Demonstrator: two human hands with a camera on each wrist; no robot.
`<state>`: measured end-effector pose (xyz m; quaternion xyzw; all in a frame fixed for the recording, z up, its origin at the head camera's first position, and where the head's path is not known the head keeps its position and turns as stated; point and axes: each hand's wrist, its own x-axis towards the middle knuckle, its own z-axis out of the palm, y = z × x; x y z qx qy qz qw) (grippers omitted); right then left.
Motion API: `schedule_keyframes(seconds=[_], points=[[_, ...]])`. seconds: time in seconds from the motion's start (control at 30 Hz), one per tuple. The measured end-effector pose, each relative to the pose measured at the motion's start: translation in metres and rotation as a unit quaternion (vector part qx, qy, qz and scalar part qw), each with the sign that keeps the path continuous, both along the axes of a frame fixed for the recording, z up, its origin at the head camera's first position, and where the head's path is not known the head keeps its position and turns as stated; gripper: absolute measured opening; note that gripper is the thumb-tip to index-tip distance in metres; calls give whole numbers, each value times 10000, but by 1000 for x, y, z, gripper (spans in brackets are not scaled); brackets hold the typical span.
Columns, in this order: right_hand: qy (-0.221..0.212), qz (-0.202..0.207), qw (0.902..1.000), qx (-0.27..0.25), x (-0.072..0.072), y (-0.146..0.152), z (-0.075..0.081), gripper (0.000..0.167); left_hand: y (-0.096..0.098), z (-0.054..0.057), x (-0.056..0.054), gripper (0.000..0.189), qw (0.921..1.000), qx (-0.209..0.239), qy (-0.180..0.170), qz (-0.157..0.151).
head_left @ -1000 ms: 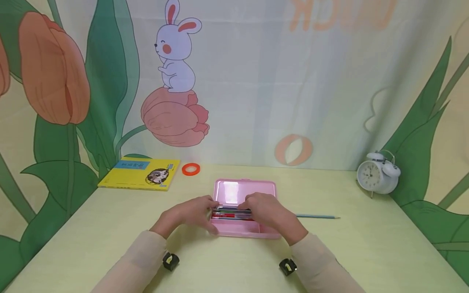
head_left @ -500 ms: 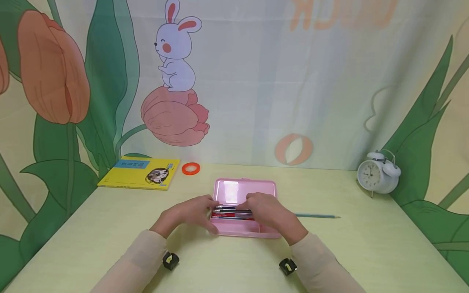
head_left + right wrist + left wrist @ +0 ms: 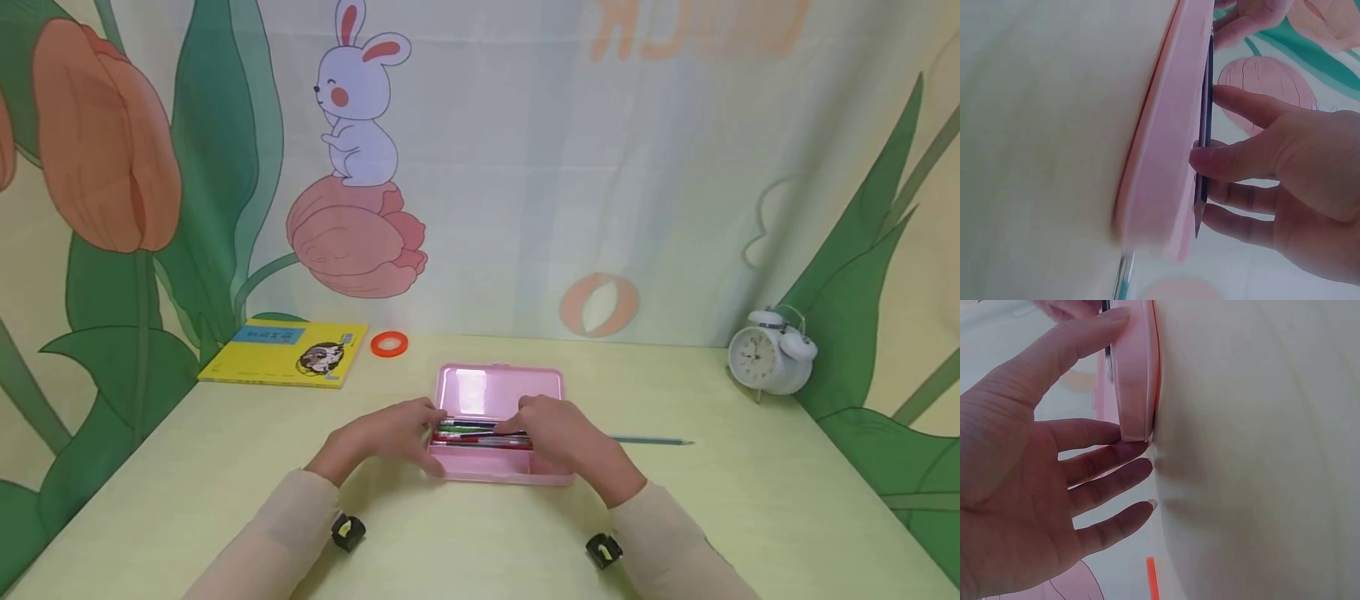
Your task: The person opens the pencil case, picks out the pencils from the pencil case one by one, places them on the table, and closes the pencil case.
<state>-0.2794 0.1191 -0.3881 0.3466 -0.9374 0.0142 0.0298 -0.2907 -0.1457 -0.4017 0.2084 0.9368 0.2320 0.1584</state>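
A pink pencil case [image 3: 480, 464] lies with its lid [image 3: 517, 383] laid back, holding several pens and pencils [image 3: 465, 442], some red, green and dark. My left hand [image 3: 390, 433] holds the case's left end; in the left wrist view the thumb lies on the front wall and the fingers reach the end and far side. Above the right half of the case, my right hand [image 3: 566, 433] pinches a dark pencil [image 3: 1207, 112] between thumb and fingers, its sharpened tip toward the right end, along the rim. A blue-green pencil [image 3: 652, 440] lies on the table, right of the case.
A yellow book [image 3: 277, 358] lies at the back left, with an orange-red ring [image 3: 375, 344] beside it. At the back right stands a white alarm clock [image 3: 753, 354]. A printed curtain [image 3: 487, 208] hangs behind the table [image 3: 465, 542].
My right hand has moved slightly to the right, and more of the pens and pencils shows, including a green one at the left. The left hand keeps its place on the case.
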Motion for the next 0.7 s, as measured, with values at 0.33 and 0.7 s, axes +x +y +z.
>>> schedule_keyframes(seconds=[0.33,0.7], points=[[442,-365,9973,-463,11,110,9,62,2,1,-1,90,10000,-31,9,22],[-328,-1200,9905,-594,14,178,14,51,2,0,-1,90,10000,-20,0,-64]])
